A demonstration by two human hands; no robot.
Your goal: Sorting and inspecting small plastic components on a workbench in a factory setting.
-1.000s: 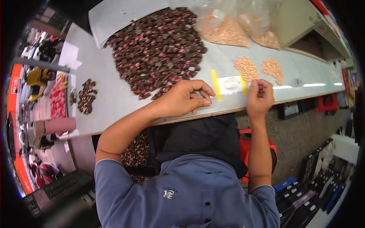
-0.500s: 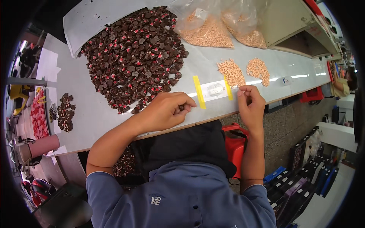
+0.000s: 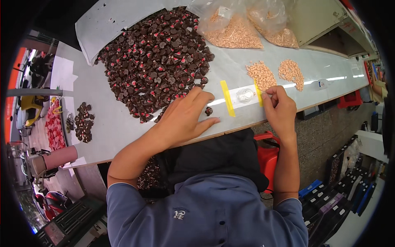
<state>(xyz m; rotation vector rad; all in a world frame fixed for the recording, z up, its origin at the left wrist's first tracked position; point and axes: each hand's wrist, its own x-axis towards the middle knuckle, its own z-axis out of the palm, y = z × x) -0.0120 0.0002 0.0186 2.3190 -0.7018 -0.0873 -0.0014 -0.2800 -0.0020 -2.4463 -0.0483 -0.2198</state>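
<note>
My left hand [image 3: 185,116] is open at the near edge of a large heap of small dark brown pieces [image 3: 154,61], some with red marks. One loose dark piece [image 3: 208,111] lies between its spread thumb and forefinger, seemingly on the table. My right hand [image 3: 282,110] is closed in a pinch beside the right strip of yellow tape [image 3: 258,93]; whatever is in its fingertips is too small to make out. Between the two tape strips, on a white sheet [image 3: 235,100], sits a small clear round object [image 3: 245,95]. Just beyond are two small piles of tan pieces [image 3: 262,75].
Two clear bags of tan pieces [image 3: 234,35] stand at the back beside a greenish metal box [image 3: 319,22]. A smaller dark pile [image 3: 84,123] lies at the left. A small bottle-like item [image 3: 321,84] lies at the right. A red chair-like object [image 3: 267,160] stands below the table edge.
My left hand has opened, and the dark piece formerly in its fingers now lies between thumb and forefinger. My right hand stays pinched near the tape. The whole view has shifted slightly.
</note>
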